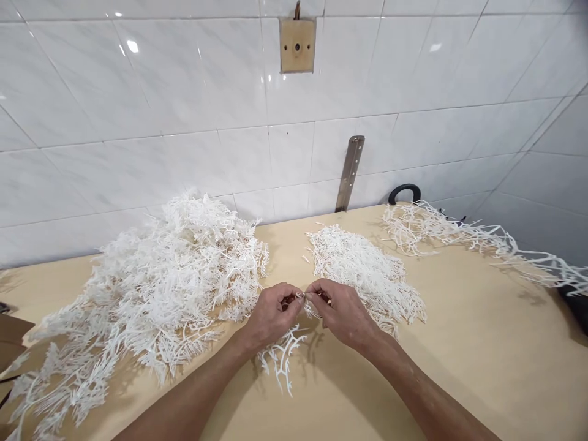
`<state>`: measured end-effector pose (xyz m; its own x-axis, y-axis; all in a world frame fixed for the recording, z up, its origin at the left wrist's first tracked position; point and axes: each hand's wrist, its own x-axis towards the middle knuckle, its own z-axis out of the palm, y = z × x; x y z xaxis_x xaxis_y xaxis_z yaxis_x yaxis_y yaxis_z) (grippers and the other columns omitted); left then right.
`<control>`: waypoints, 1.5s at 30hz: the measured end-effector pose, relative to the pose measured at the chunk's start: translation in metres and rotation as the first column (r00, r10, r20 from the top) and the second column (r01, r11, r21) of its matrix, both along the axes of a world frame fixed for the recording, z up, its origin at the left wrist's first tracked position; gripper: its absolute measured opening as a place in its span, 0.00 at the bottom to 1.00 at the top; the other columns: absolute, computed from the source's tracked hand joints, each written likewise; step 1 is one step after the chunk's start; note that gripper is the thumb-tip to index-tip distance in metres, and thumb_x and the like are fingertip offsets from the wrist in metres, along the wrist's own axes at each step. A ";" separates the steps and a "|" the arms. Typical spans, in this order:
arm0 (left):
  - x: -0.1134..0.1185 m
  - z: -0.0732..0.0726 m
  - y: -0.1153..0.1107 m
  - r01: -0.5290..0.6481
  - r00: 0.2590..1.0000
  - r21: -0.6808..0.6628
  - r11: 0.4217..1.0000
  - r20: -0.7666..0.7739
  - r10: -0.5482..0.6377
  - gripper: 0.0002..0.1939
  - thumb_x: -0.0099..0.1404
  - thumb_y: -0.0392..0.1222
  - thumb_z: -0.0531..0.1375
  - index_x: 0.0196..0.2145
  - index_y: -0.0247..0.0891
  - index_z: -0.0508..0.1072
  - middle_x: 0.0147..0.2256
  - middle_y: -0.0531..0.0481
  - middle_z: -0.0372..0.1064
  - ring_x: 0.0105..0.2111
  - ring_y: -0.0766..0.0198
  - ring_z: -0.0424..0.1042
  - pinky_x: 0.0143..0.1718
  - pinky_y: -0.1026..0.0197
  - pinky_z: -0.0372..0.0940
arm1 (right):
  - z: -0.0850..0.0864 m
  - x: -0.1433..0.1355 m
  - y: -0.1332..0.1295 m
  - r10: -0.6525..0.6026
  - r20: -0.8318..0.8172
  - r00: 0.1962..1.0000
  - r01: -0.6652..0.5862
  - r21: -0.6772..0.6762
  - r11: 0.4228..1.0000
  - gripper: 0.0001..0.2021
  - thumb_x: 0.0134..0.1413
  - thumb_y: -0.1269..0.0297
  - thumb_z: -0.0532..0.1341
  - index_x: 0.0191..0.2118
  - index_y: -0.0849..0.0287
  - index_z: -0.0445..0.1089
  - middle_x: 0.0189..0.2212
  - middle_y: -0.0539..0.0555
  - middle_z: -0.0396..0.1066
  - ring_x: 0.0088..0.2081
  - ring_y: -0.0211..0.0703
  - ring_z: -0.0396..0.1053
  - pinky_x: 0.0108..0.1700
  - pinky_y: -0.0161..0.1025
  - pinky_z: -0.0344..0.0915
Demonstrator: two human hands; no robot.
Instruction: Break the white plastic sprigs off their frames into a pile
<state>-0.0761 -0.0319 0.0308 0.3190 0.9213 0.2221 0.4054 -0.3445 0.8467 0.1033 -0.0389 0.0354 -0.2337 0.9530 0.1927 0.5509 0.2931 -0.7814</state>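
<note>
And here, front and centre, the left hand [275,312] pinches a white, branching plastic-looking sprig [285,358], its forks showing below the palm! The right hand [342,309] meets it fingertip to fingertip, pinched narrow, its exact hold too small to make out. A big white feathery heap [184,275] sits left, a flatter pile of thin white pieces [362,269] just right, all on a tan tabletop [482,355].

A glossy tiled wall [206,79], white with faint grey veining, rises behind the tan desk [482,355], meeting a side wall [561,131] at right. Bright reflections [133,46] fleck it, some below a yellowed plate [297,60], perhaps an outlet cover.
</note>
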 end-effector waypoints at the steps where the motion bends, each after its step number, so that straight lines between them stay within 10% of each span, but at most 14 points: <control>1: 0.000 0.000 0.000 -0.002 1.000 0.008 1.000 -0.011 0.002 0.10 0.63 0.42 0.58 0.30 0.36 0.76 0.25 0.51 0.68 0.25 0.66 0.63 0.28 0.64 0.57 | 0.000 0.001 0.000 0.011 0.006 1.000 -0.011 -0.002 1.000 0.11 0.61 0.62 0.54 0.35 0.57 0.73 0.27 0.51 0.73 0.27 0.40 0.69 0.29 0.36 0.64; 17: 0.000 -0.005 0.001 0.037 0.986 0.080 0.996 -0.166 -0.023 0.12 0.60 0.34 0.54 0.19 0.38 0.62 0.19 0.55 0.58 0.22 0.68 0.56 0.25 0.64 0.50 | -0.016 -0.007 0.000 -0.027 0.331 0.943 -0.068 0.274 0.959 0.10 0.57 0.76 0.54 0.28 0.59 0.69 0.26 0.52 0.71 0.28 0.39 0.65 0.31 0.35 0.57; 22: -0.001 -0.008 0.003 0.008 0.990 0.080 0.997 -0.144 0.004 0.10 0.58 0.34 0.55 0.19 0.37 0.64 0.20 0.55 0.59 0.23 0.68 0.58 0.26 0.64 0.51 | -0.016 -0.012 0.002 -0.127 0.272 0.954 0.080 0.177 0.981 0.09 0.53 0.74 0.57 0.24 0.57 0.66 0.23 0.50 0.70 0.25 0.38 0.64 0.29 0.35 0.56; 35: -0.006 -0.011 0.001 -0.009 0.985 0.166 0.986 -0.171 0.037 0.13 0.60 0.36 0.54 0.18 0.38 0.62 0.17 0.56 0.53 0.20 0.69 0.51 0.23 0.62 0.44 | -0.020 -0.009 0.000 -0.021 0.267 0.963 -0.072 0.334 0.940 0.09 0.59 0.74 0.54 0.29 0.58 0.66 0.26 0.51 0.69 0.27 0.38 0.65 0.32 0.35 0.58; 40: -0.005 -0.008 0.000 0.025 0.987 -0.003 1.000 -0.160 -0.025 0.13 0.59 0.36 0.53 0.18 0.38 0.62 0.17 0.56 0.54 0.19 0.69 0.52 0.22 0.63 0.44 | -0.026 -0.013 0.003 -0.062 0.378 0.924 -0.083 0.357 0.930 0.11 0.59 0.75 0.53 0.28 0.59 0.66 0.26 0.53 0.68 0.24 0.37 0.61 0.28 0.35 0.54; 45: -0.002 -0.004 -0.005 0.061 0.998 -0.178 0.982 -0.022 -0.066 0.13 0.61 0.41 0.55 0.20 0.37 0.66 0.18 0.56 0.56 0.20 0.69 0.53 0.22 0.64 0.47 | -0.024 0.014 0.020 -0.349 0.248 0.904 0.210 0.455 0.866 0.09 0.57 0.73 0.53 0.27 0.58 0.64 0.26 0.54 0.68 0.26 0.40 0.63 0.29 0.36 0.57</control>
